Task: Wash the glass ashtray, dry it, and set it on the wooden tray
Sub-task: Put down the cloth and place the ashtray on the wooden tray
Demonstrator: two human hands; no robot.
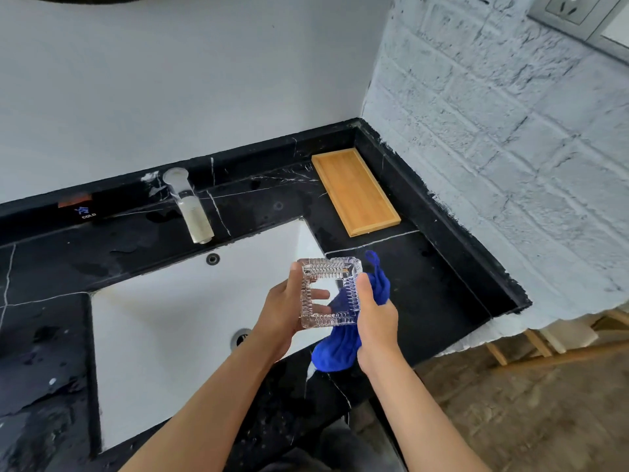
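Note:
A square cut-glass ashtray (328, 291) is held up over the right end of the white sink (170, 321), tilted on edge with its hollow facing me. My left hand (284, 310) grips its left side, fingers showing through the glass. My right hand (374, 318) holds its right side together with a blue cloth (340, 349), which bunches behind the ashtray and hangs below my palm. The wooden tray (355, 192) lies bare on the black counter in the far right corner.
A clear tap spout (190, 206) juts over the sink from the back ledge, with no water running. The black marble counter (439, 287) is wet in patches. A white brick wall (510, 148) closes the right side. The drain (241, 337) is below my left wrist.

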